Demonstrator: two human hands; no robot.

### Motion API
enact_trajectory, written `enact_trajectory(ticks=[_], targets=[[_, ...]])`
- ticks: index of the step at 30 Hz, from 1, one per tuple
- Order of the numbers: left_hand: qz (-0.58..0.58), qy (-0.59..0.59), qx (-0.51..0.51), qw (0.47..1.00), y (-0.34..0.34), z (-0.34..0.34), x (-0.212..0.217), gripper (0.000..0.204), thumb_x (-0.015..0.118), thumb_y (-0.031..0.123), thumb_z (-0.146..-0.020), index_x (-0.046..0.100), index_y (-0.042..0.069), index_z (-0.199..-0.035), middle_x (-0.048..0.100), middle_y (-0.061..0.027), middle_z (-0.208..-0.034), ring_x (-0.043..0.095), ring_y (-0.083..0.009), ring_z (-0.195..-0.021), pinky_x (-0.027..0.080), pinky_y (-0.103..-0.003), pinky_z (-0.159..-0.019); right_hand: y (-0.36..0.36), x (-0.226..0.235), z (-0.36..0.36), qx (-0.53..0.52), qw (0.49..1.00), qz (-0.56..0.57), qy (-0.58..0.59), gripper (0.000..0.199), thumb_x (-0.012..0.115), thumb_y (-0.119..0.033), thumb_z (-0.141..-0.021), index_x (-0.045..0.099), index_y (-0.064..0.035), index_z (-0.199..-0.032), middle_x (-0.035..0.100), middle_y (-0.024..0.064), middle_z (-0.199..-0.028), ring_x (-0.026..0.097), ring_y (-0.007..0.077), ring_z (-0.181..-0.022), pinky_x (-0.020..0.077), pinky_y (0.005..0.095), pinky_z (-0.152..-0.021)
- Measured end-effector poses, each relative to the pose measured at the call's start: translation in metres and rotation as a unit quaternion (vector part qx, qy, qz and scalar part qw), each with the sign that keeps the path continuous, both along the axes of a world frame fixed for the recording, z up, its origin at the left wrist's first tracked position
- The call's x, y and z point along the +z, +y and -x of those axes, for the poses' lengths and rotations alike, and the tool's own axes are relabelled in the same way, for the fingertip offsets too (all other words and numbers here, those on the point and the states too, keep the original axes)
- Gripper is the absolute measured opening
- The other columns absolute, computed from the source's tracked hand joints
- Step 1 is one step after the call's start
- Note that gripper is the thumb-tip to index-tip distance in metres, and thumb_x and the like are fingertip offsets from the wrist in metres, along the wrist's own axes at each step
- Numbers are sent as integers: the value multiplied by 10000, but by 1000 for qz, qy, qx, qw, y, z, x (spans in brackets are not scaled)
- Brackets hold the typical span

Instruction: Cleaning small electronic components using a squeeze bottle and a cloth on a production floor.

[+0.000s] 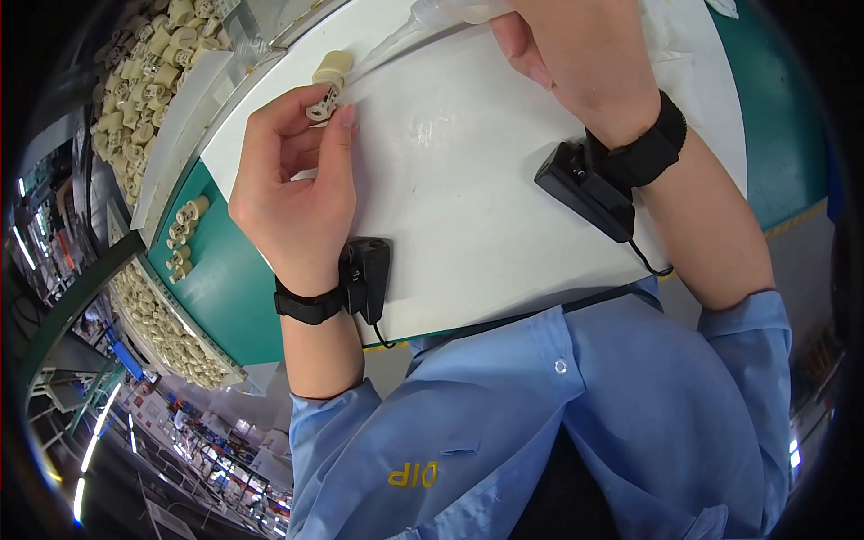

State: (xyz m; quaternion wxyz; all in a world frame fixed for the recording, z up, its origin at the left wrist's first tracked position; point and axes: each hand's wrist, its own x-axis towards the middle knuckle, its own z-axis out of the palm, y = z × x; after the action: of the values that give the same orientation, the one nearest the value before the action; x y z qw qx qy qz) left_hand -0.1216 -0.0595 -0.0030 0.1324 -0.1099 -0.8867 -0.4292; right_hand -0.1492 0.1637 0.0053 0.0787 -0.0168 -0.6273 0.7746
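Note:
My left hand (301, 184) is closed on a small cream-coloured cylindrical part (334, 67), pinching its narrower, cut-out end between thumb and fingers. The part's wide round end points away from me, above the white work surface (450, 189). In my right hand (580, 67), a translucent squeeze bottle (450, 13) lies tipped sideways, partly cut off by the upper edge. Its long tapered nozzle reaches left, and the tip is right beside the cream part; whether they touch I cannot tell. Both wrists wear black straps with small black devices.
At the upper left, a bin (180, 126) holds a heap of similar cream parts. A tray (193, 355) of smaller pale pieces stands at the lower left. Several loose parts (187, 212) lie on the green mat (220, 297). Crumpled white tissue (666, 40) lies at the upper right.

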Motion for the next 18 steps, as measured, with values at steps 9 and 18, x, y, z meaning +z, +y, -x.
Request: enact_trajectory(ticks=[9,18], targets=[[-9,-19,6,1000,0,1,1,172,745,-28,-900,680,-13,-1058,758,-92,-849,767,-142,-768,587,-223,-657,1,-1,1,1,1000,-11,5,319,723,-287,-972,648,-97,-727,553,-36,-568,503,52,-447,369,230,-400],[-15,-33,14,999,1,1,1,155,745,-22,-908,657,-30,-1035,759,-102,-852,770,-147,-767,588,-222,-664,1,-3,1,-3,1000,4,15,308,722,-274,-974,655,-93,-734,561,-35,-572,505,51,-451,371,231,-404]])
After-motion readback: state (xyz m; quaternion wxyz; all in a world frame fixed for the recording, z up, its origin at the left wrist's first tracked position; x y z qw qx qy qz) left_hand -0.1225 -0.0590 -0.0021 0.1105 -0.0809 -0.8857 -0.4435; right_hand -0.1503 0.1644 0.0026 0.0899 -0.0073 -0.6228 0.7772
